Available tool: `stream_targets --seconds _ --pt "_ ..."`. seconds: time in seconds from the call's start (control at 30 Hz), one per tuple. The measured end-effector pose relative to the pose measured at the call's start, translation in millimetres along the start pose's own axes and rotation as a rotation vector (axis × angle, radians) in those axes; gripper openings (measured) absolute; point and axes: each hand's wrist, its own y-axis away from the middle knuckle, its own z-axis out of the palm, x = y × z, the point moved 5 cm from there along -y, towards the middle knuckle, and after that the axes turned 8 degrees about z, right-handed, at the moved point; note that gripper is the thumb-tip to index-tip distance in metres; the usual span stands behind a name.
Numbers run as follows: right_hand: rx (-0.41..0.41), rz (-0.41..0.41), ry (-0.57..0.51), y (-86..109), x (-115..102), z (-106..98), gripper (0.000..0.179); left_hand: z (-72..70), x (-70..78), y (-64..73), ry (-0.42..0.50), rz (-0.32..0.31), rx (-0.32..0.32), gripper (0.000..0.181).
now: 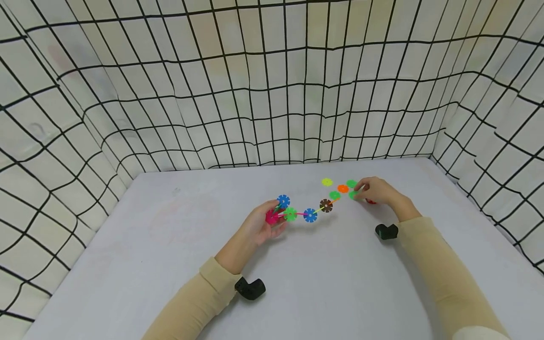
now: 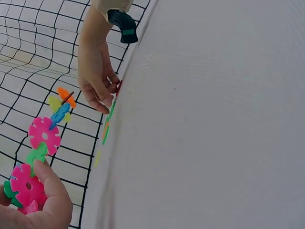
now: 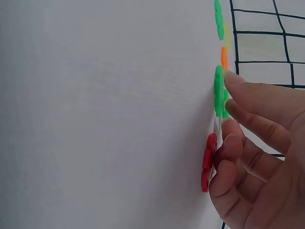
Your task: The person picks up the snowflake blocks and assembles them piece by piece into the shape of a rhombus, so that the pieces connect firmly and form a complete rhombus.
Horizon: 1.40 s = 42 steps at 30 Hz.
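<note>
My left hand (image 1: 262,224) grips one end of a chain of notched plastic discs (image 1: 310,215), thumb and fingers around a pink disc (image 2: 29,183). The chain joins pink, green, blue, yellow, brown and orange discs slotted edge to edge, and stretches right above the table. Its held end is partly hidden by the fingers. My right hand (image 1: 377,190) is low over the table at the right, thumb and forefinger at the edges of a loose green disc (image 3: 218,90). Under its other, curled fingers lies a red disc (image 3: 208,163).
Other loose discs lie flat on the white table (image 1: 170,245) near the right hand: yellow (image 1: 327,182), orange (image 1: 343,188) and two green ones (image 1: 351,183). A black grid net over white cloth (image 1: 272,94) walls the table's back and sides. Each sleeve carries a black wrist device (image 1: 250,288).
</note>
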Motion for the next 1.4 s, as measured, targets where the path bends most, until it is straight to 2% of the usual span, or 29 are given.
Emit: stream_targets --seconds 0.23,0.4,0.57,0.73,0.97,1.2,1.4 --pt "0.000 0.012 0.002 -5.5 2 1 0.037 -0.2 -1.2 1.2 -0.031 0.004 -0.001 0.010" --pt "0.017 0.030 -0.045 -6.4 2 1 0.031 0.0 -1.4 1.2 -0.045 0.008 -0.014 0.013" --pt "0.024 0.041 -0.085 -5.5 2 3 0.029 1.5 0.5 1.3 -0.047 0.017 -0.020 0.009" --pt "0.019 0.049 -0.048 -4.3 1 2 0.038 2.8 0.8 1.2 -0.047 0.017 -0.019 0.004" --pt "0.020 0.057 -0.030 -3.4 0 1 0.038 3.2 0.5 1.0 -0.042 0.024 -0.019 0.006" --pt "0.074 -0.008 -0.157 -2.0 -5 0 0.023 4.0 2.8 1.3 -0.062 0.034 -0.011 0.010" --pt "0.152 -0.046 -0.352 6.3 -16 -3 0.027 4.3 3.9 0.7 -0.078 0.050 0.009 0.016"
